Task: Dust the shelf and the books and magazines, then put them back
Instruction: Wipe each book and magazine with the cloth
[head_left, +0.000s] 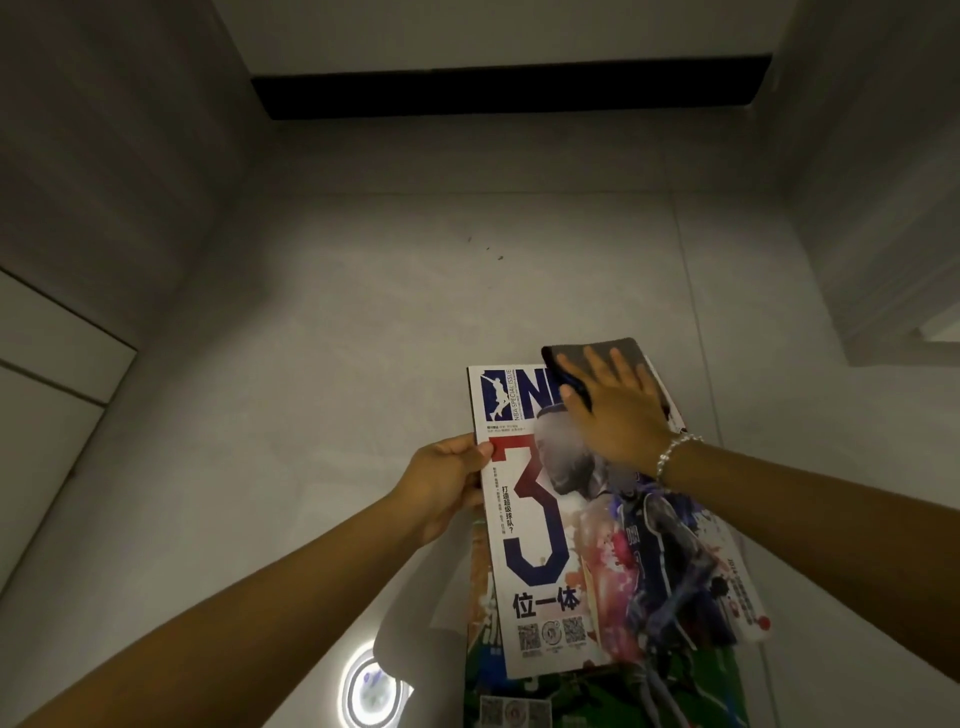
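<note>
A basketball magazine (561, 561) with a white cover and a big blue "3" is held over the grey floor. My left hand (441, 488) grips its left edge, thumb on the cover. My right hand (610, 410) lies flat on the magazine's top right corner, pressing a dark grey cloth (597, 353) against the cover. A bead bracelet (672, 452) circles my right wrist. Below the held magazine lies another magazine (613, 696) with a green cover, mostly hidden.
Pale grey floor tiles (415, 312) spread ahead, with a few dark specks (488, 249). White cabinet panels (52, 353) stand at the left and a white wall edge (883, 260) at the right. A dark recess (509, 93) runs along the far wall. A round light reflection (371, 688) shines near the bottom.
</note>
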